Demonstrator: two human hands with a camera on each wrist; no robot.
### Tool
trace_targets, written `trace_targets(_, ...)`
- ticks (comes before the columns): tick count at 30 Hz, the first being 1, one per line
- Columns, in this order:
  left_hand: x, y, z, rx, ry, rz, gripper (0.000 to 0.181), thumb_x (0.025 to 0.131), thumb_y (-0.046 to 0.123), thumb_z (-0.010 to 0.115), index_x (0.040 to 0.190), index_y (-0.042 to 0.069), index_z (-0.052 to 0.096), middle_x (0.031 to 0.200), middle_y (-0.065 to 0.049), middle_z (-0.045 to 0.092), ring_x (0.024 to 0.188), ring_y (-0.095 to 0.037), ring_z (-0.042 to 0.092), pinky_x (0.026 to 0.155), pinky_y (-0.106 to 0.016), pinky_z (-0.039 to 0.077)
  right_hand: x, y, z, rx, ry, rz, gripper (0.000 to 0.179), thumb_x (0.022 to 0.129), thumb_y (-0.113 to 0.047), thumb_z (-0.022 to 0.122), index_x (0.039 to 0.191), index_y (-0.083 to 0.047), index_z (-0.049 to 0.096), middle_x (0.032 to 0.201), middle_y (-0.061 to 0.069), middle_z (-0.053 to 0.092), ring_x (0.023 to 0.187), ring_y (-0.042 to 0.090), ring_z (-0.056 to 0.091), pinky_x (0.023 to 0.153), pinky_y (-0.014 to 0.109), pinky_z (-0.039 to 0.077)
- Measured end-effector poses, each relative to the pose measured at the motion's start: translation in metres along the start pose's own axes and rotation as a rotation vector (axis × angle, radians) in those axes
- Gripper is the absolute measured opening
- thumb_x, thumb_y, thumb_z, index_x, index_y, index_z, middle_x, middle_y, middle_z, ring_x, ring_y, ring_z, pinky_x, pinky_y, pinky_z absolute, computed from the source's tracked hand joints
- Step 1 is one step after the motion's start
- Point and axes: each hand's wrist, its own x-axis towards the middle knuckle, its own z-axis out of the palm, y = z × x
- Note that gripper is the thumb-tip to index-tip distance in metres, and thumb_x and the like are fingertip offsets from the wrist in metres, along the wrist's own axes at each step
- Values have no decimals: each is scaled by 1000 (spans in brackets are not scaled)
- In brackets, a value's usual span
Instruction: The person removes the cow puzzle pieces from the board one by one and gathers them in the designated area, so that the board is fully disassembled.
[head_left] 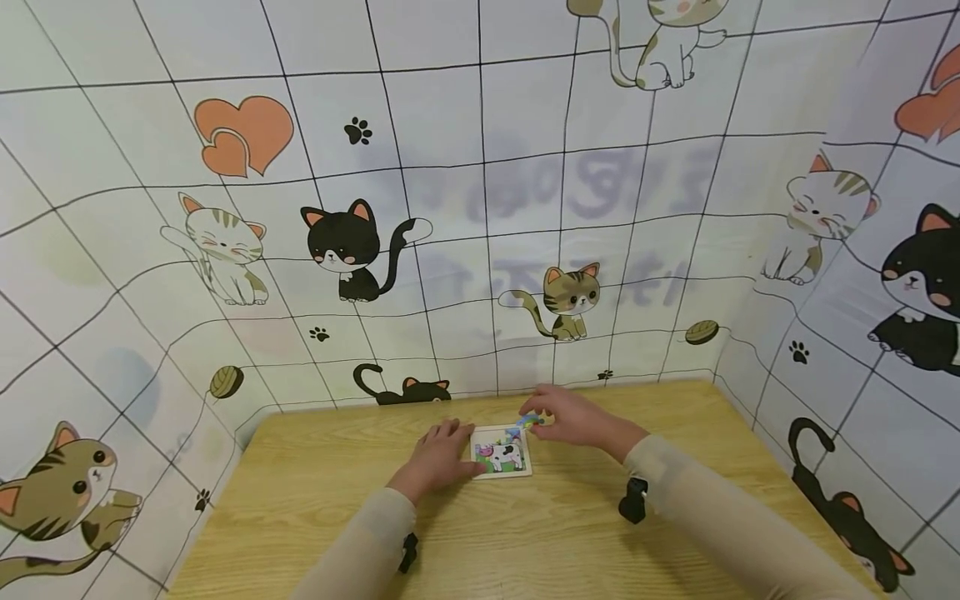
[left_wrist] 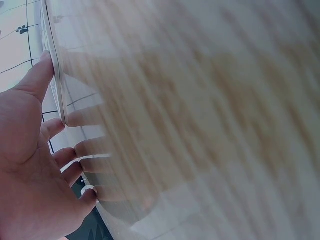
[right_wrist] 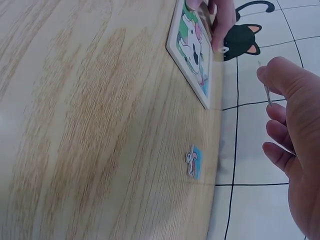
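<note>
A jigsaw puzzle board (head_left: 529, 458) with a white frame and a cow picture lies flat on the wooden table. My left hand (head_left: 442, 454) holds its left side, the thumb over the near part and the fingers by the far left corner. Just past the board's far right corner, my right hand (head_left: 573, 421) pinches a small colourful puzzle piece (head_left: 531, 420) between thumb and finger. The right wrist view shows that piece nearly edge-on, raised off the table. A loose puzzle piece (right_wrist: 194, 162), blue with pink, lies on the table below the right hand.
The wooden table (head_left: 525, 542) meets a wall sheet (head_left: 450, 350) printed with cats and grid lines at its back edge. More of that sheet rises at the left and right sides. A black device (head_left: 633, 500) is strapped to the right wrist.
</note>
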Motion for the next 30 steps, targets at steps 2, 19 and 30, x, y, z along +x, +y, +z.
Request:
trace_targets(2, 0, 0, 0, -7, -1, 2, 89, 100, 61, 78, 171, 19, 45, 176, -19, 35, 159, -48, 34, 126, -72, 28, -2, 3, -2, -4, 4, 1, 23, 107, -19, 76, 130, -15, 78, 116, -1, 64, 103, 19, 67, 88, 42, 59)
trace_targets(19, -2, 2, -1, -6, 5, 34, 87, 101, 57, 78, 170, 15, 46, 173, -21, 37, 158, -49, 34, 124, -74, 29, -21, 16, -23, 2, 63, 22, 24, 104, -12, 78, 128, -10, 80, 109, 4, 66, 97, 31, 65, 84, 44, 58)
trace_targets(30, 1, -3, 1, -5, 11, 38, 89, 100, 59, 79, 169, 15, 47, 173, -21, 38, 158, -50, 35, 123, -75, 30, -32, 26, -36, 9, 82, 56, 26, 104, -12, 78, 130, -10, 79, 106, 5, 65, 94, 27, 64, 79, 38, 54)
